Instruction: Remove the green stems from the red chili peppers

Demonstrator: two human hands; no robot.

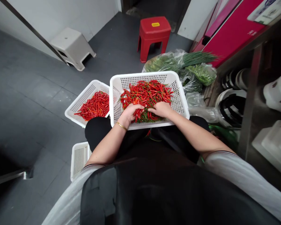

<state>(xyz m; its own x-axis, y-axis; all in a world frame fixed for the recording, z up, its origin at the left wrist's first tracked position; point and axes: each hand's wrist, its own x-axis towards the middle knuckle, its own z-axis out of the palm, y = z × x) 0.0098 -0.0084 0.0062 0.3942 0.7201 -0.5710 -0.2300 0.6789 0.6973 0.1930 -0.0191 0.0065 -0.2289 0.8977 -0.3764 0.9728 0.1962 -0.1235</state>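
A white perforated basket [176, 93] rests on my lap, heaped with red chili peppers [147, 92] that have green stems. My left hand [131, 113], with a gold bangle at the wrist, is curled around a few chilies at the near side of the heap. My right hand [161, 109] lies right beside it, fingers bent and pinching at the same chilies. A second white basket [81, 101] on the floor to my left holds more red chilies [95, 106]. A third white basket [79, 157] lies by my left knee.
Bags of green vegetables [189, 70] lie on the floor beyond the lap basket. A red stool [154, 32] and a grey stool [71, 47] stand further back. A metal shelf [250, 97] with bowls and containers is on my right. Grey tiled floor spreads to the left.
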